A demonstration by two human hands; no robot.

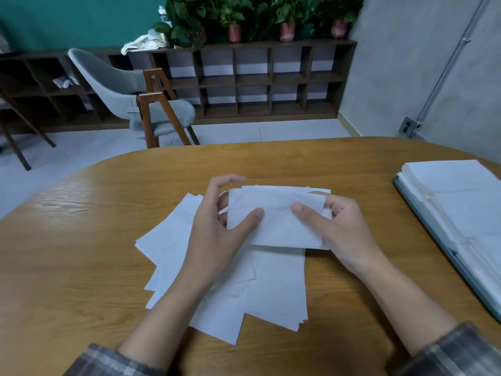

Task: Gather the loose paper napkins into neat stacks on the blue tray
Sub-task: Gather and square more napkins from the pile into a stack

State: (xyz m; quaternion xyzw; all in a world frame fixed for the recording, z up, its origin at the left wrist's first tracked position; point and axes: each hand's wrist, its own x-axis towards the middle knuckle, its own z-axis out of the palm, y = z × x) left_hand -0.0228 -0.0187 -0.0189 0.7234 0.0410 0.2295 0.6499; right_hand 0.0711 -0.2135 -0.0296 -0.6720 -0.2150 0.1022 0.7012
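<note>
A small bundle of white napkins (279,221) is held just above the middle of the wooden table. My left hand (217,226) pinches its left edge, thumb on top and fingers behind. My right hand (336,229) grips its right edge the same way. Under both hands several loose white napkins (273,291) lie fanned out and overlapping on the table. At the right edge sits the blue tray (423,213), carrying neat stacks of white napkins (458,202) side by side.
The oval wooden table (81,253) fills the foreground. Beyond it stand a grey chair (127,96) with wooden legs, a low dark shelf unit (271,80) and potted plants (233,20) on top. A grey wall runs along the right.
</note>
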